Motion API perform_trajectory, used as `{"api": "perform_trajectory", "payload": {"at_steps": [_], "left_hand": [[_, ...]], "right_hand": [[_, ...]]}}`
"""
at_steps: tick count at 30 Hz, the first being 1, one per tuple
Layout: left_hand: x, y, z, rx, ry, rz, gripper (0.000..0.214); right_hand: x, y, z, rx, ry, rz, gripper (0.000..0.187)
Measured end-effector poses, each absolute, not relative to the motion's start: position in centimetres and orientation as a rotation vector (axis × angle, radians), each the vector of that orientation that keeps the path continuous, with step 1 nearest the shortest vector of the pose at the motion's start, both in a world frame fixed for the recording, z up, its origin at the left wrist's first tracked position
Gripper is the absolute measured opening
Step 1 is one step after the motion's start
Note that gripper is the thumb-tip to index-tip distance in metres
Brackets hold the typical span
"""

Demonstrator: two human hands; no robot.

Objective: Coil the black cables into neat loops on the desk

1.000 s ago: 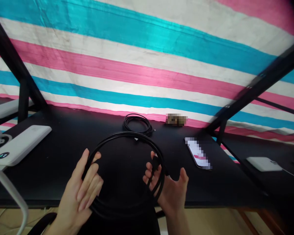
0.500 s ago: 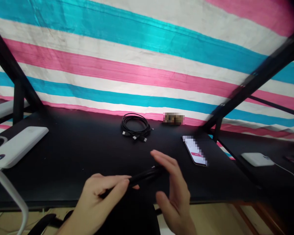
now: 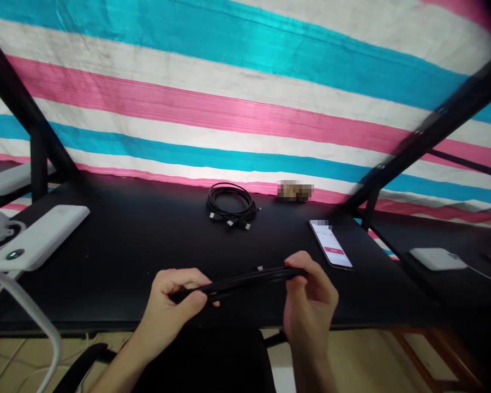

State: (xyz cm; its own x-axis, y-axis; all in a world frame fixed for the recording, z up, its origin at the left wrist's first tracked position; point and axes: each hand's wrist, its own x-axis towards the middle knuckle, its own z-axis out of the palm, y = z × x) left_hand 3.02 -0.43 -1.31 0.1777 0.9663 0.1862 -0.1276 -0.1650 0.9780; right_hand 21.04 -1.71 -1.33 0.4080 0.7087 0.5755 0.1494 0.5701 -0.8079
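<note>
A black cable (image 3: 245,279), flattened into a long narrow bundle, stretches between my two hands above the near edge of the black table (image 3: 126,240). My left hand (image 3: 174,300) is closed round its left end. My right hand (image 3: 311,297) pinches its right end with curled fingers. A small white tip of the cable shows near the bundle's middle. A second black cable (image 3: 231,203) lies coiled on the table farther back, its plug ends sticking out toward me.
A phone (image 3: 331,251) with a lit screen lies right of the hands. A white power bank (image 3: 36,237) rests at the left, another white device (image 3: 436,258) at the right. Black frame bars rise on both sides before a striped cloth backdrop.
The wide open loop of cable has been pressed flat into a narrow bundle. Both hands have gone from open-fingered to closed on its two ends.
</note>
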Motion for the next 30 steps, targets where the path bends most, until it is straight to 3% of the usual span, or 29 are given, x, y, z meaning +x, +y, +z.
{"api": "perform_trajectory", "payload": {"at_steps": [3, 7, 15, 20, 25, 30], "left_hand": [[3.1, -0.5, -2.0, 1.222, 0.875, 1.282, 0.052], [3.7, -0.4, -2.3, 1.052, 0.849, 1.365, 0.064], [3.3, 0.1, -2.4, 0.796, 0.789, 1.411, 0.062], [3.1, 0.2, -2.3, 0.769, 0.805, 1.392, 0.061], [1.7, 0.7, -2.2, 0.876, 0.680, 1.196, 0.053], [0.0, 1.0, -2.0, 1.202, 0.639, 0.901, 0.042]], "right_hand": [[21.0, -1.3, -2.3, -0.910, -0.865, 0.522, 0.007], [20.4, -0.9, -2.9, -0.934, -0.701, 0.675, 0.021], [20.1, -1.0, -3.6, -0.861, -0.873, 0.951, 0.046], [19.9, -0.8, -3.9, -0.799, -0.795, 1.186, 0.051], [20.6, -0.6, -3.1, -0.754, -0.699, 1.381, 0.052], [21.4, -0.5, -2.7, -0.667, -0.681, 1.342, 0.052]]}}
